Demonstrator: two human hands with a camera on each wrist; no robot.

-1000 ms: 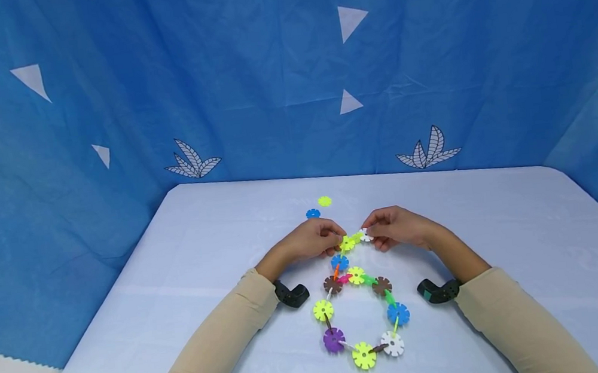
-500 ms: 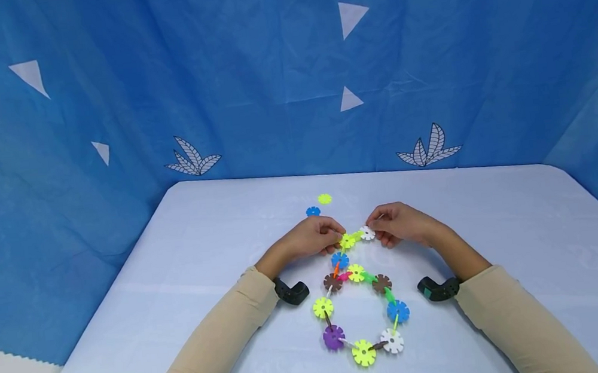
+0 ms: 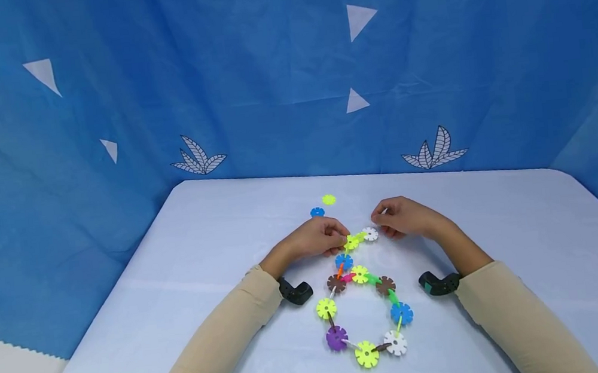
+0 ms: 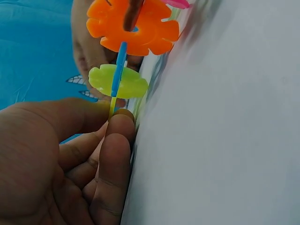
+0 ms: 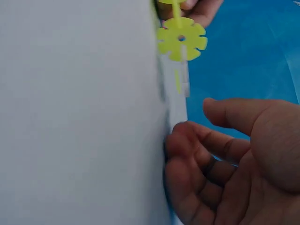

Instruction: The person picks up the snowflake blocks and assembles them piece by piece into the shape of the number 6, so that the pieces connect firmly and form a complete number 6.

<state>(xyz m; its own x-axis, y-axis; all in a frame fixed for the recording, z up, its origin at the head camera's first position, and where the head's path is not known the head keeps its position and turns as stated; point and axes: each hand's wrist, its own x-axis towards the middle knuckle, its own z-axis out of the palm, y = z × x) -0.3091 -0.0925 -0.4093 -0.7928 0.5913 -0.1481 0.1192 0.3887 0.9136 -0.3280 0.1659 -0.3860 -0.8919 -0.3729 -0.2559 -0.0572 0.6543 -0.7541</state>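
A chain of notched plastic snowflake discs lies on the table, its lower part a ring with a purple disc (image 3: pixel 337 338) and several other colours. My left hand (image 3: pixel 315 237) pinches the yellow disc (image 3: pixel 351 242) near the chain's upper end between thumb and fingers. In the left wrist view an orange disc (image 4: pixel 136 40) and a yellow-green one (image 4: pixel 101 82) are linked above those fingers. A white disc (image 3: pixel 371 234) ends the chain. Just right of it is my right hand (image 3: pixel 403 218), touching nothing; the right wrist view shows a gap between its thumb and fingers.
Behind the left hand lie a loose yellow disc (image 3: pixel 328 199) and a blue disc (image 3: pixel 317 212), the blue one close to the knuckles. A white cloth covers the table (image 3: pixel 497 227). A blue curtain (image 3: pixel 267 81) hangs behind it.
My right hand has let go of the white disc and drawn away to the right and slightly back. The left hand keeps its pinch on the yellow disc. The head view has shifted slightly.
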